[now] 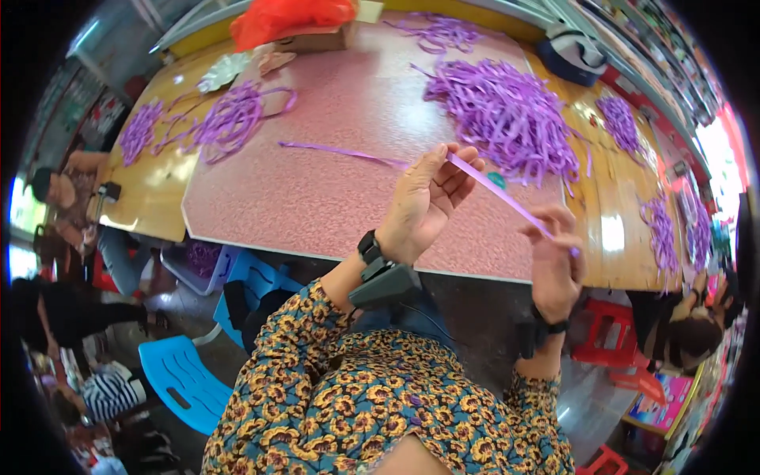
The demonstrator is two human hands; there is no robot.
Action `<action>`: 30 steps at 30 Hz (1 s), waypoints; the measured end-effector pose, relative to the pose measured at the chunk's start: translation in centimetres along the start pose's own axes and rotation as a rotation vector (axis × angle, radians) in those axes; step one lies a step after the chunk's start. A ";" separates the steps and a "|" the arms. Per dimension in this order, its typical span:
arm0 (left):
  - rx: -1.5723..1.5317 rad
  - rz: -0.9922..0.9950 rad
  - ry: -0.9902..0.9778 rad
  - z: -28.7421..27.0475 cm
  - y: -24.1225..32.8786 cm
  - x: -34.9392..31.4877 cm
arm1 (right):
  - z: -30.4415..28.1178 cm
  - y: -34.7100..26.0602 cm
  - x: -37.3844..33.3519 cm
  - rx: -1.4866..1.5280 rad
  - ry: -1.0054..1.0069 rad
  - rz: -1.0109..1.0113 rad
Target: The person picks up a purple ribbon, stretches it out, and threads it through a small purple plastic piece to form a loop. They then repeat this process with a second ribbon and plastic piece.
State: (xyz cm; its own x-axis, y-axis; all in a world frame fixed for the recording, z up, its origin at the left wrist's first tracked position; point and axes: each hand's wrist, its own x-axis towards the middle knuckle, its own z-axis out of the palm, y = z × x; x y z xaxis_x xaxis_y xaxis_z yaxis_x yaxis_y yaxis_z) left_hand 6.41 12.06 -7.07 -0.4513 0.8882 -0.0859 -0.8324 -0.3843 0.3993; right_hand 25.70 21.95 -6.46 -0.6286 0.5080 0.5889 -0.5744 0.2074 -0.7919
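A narrow purple ribbon [499,192] runs taut between my two hands above the near edge of the pink tabletop. My left hand [423,202], palm up, pinches it between thumb and forefinger. To the left of that hand the ribbon's loose tail [340,151] stretches over the table. My right hand [554,257], somewhat blurred, has its fingers closed on the other end, lower and to the right. Just beyond my hands lies a big heap of purple ribbons [507,111], with a small green round piece [496,180] at its near edge.
More purple ribbon bundles [229,123] lie on the wooden left side, and others [661,229] on the right. A red plastic bag [293,17] sits on a cardboard box at the back, a dark bag [571,55] at the back right. A blue chair [186,380] and red stools [606,332] stand below; people sit on both sides.
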 end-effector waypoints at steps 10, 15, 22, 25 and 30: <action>-0.053 0.447 0.352 -11.5 10.5 4.4 | -6.1 -4.1 -1.3 0.741 0.281 -0.054; -0.020 0.535 0.400 -15.1 14.0 4.5 | -8.6 -5.0 -1.6 0.794 0.305 -0.094; -0.061 0.563 0.350 -15.0 15.0 4.7 | -10.1 -4.8 -2.2 0.605 0.466 -0.045; -0.119 0.561 0.324 -13.8 15.0 4.4 | -9.7 -5.1 -1.4 0.407 0.383 0.066; 0.360 0.624 0.315 -10.0 12.8 2.4 | -6.2 -5.6 0.1 -0.280 0.513 0.327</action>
State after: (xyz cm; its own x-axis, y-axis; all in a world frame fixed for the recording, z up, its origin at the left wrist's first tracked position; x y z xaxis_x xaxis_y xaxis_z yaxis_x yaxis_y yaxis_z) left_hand -8.54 6.71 -11.30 -0.9158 0.4012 0.0186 -0.2636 -0.6355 0.7257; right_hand 32.14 26.05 -2.97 -0.3781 0.9005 0.2147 -0.1953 0.1491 -0.9693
